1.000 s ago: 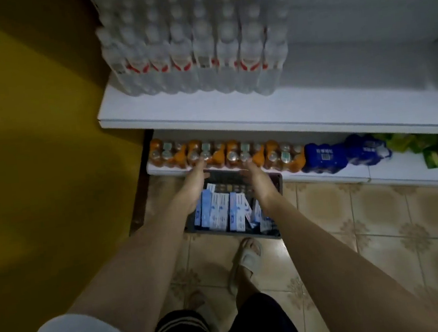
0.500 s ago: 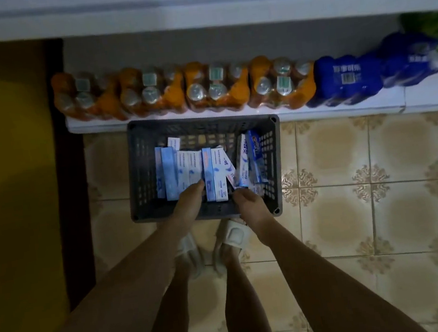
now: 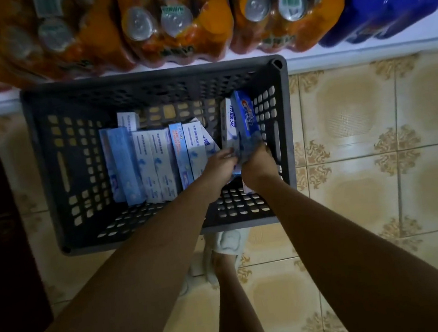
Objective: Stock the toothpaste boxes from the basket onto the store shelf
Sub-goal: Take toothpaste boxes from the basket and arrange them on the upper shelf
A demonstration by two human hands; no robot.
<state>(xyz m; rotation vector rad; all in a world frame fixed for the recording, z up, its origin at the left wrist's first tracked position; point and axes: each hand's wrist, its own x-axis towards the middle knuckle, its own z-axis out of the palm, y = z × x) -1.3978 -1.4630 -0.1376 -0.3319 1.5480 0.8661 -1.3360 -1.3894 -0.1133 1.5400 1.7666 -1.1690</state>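
Inside the dark grey perforated plastic basket (image 3: pixel 49 168) on the tiled floor (image 3: pixel 358 128), pale blue toothpaste boxes (image 3: pixel 155 165) stand in a row; the left hand (image 3: pixel 219 167) and right hand (image 3: pixel 257 165) both grip the dark blue toothpaste box (image 3: pixel 245 116) leaning at the right wall.

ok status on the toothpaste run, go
Both hands in basket. Right hand grips blue box; left hand on boxes beside it. Nothing shelved yet, nothing blocking.

Perforated plastic basket (image 3: pixel 48 163), glossy tiles (image 3: pixel 360 149)
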